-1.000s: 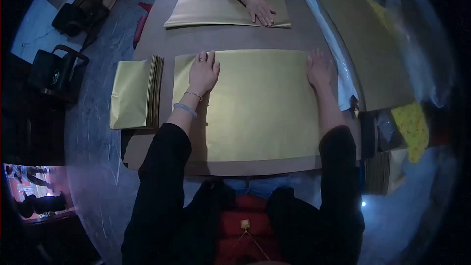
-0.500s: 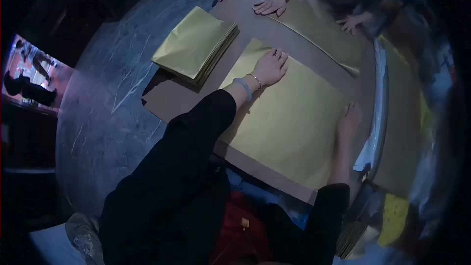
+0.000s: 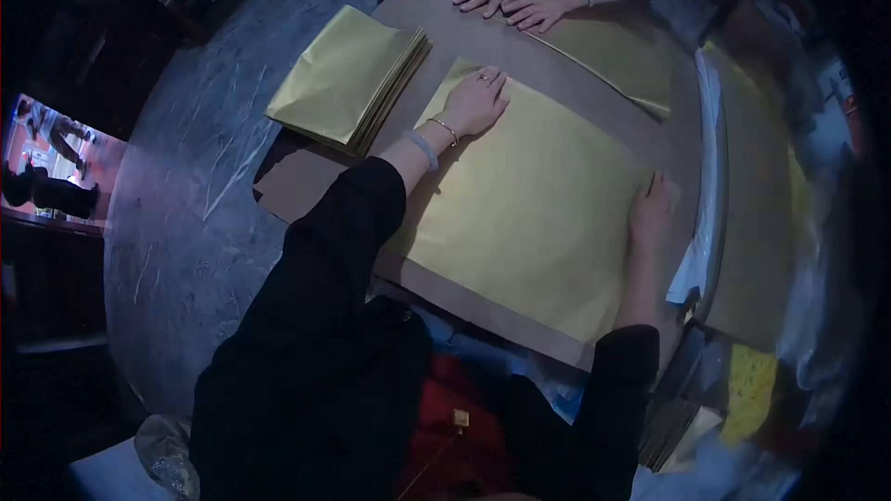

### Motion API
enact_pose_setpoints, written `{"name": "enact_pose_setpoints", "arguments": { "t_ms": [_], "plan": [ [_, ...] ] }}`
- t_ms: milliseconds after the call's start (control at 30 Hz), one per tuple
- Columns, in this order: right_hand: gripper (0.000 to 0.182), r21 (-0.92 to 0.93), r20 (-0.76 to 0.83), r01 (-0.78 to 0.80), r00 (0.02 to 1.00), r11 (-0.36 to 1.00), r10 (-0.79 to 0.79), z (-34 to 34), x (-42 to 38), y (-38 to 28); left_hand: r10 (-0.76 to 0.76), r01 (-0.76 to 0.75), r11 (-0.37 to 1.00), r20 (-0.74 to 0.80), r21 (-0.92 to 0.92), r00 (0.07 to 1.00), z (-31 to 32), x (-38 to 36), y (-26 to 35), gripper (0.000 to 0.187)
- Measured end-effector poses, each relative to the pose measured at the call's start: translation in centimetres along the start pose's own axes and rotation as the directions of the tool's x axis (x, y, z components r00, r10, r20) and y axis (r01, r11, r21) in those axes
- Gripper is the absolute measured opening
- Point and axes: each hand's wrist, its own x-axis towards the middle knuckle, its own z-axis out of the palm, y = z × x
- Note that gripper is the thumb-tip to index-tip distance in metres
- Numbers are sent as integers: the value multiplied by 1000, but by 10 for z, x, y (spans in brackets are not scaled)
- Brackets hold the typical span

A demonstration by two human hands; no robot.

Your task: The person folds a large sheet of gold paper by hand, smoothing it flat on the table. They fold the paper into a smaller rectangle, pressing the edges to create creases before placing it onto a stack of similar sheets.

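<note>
Only dim hands (image 3: 475, 104) on gold sheet (image 3: 538, 204)

Left hand (image 3: 476, 104) flat on gold sheet (image 3: 538, 204), frame centre; right hand (image 3: 651, 211) on its right edge. Folded gold stack (image 3: 343, 77) upper left. Co-worker's hands (image 3: 520, 2) top centre on another sheet (image 3: 613, 56).

Stack of folded gold sheets (image 3: 345, 77) at 10 o'clock on brown tabletop (image 3: 306, 186). Co-worker's hands (image 3: 520, 2) at 12, flat on another gold sheet (image 3: 613, 60). Yellow paper (image 3: 742, 390) at 4.
</note>
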Motion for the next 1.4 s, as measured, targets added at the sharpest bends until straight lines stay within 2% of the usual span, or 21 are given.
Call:
{"name": "enact_pose_setpoints", "arguments": {
  "t_ms": [100,133,200,300,333,367,433,533,633,667,700,767,833,900,967,1000,1100,1133,1233,1300,1400],
  "plan": [
    [49,-97,-75,67,994,993,-75,7,1,13,-118,113,993,130,42,984,-11,-2,-1,56],
    [48,-35,-106,75,991,997,-78,10,2,15,-159,169,983,125,-74,979,-4,0,-6,55],
    [48,-47,-105,80,991,996,-85,14,4,23,-107,107,994,-15,34,994,1,-2,-16,56],
    [47,-95,-165,184,966,978,-198,25,8,43,-133,131,984,4,119,991,14,0,-16,58],
    [47,-121,-108,135,983,983,-148,23,8,43,-162,159,974,5,163,987,13,0,-14,59],
    [47,-151,-52,89,994,985,-97,21,8,42,-176,148,963,106,225,979,11,1,-13,59],
    [48,-112,-70,141,986,984,-149,23,12,43,-203,177,962,108,209,973,8,4,-15,59],
    [51,-8,-42,85,995,996,-85,16,9,26,-206,186,953,60,240,977,6,1,-28,59],
    [52,72,-75,143,988,987,-138,17,8,22,-297,275,942,93,195,950,6,3,-22,60],
    [53,-156,25,95,995,983,-93,8,5,16,-269,251,953,96,170,958,2,-2,-21,60],
    [53,-175,3,66,998,982,-66,-3,-1,9,-273,263,953,50,151,961,3,-3,-24,60],
    [53,-31,28,70,997,997,-69,-10,-4,16,-266,263,957,3,121,964,23,3,-9,60],
    [52,-105,0,119,993,987,-120,24,11,34,-259,256,951,-6,171,966,24,0,-16,60],
    [52,-338,-15,85,995,937,-96,36,17,23,-255,256,953,-30,164,966,31,-4,-23,60],
    [51,-152,-31,223,973,963,-230,26,13,-29,-186,211,964,-160,159,970,35,-3,-17,54],
    [51,-46,-44,309,950,950,-310,21,5,-62,-220,228,960,-61,161,973,26,-3,-13,58],
    [49,243,-83,482,875,842,-477,53,-14,-151,-185,201,967,-113,154,976,27,-2,-16,57],
    [48,153,-64,511,859,846,-508,47,-25,-184,-194,212,965,-127,156,973,29,-2,-15,57],
    [48,269,-16,564,813,781,-582,55,-35,-233,-162,178,963,-93,200,982,25,-1,-16,56],
    [49,232,-10,543,831,807,-556,56,-30,-234,-179,193,961,-89,200,980,20,-2,-19,56],
    [49,209,-13,461,883,862,-469,57,-24,-210,-241,242,969,-22,52,970,22,1,-27,55]
  ]
}}
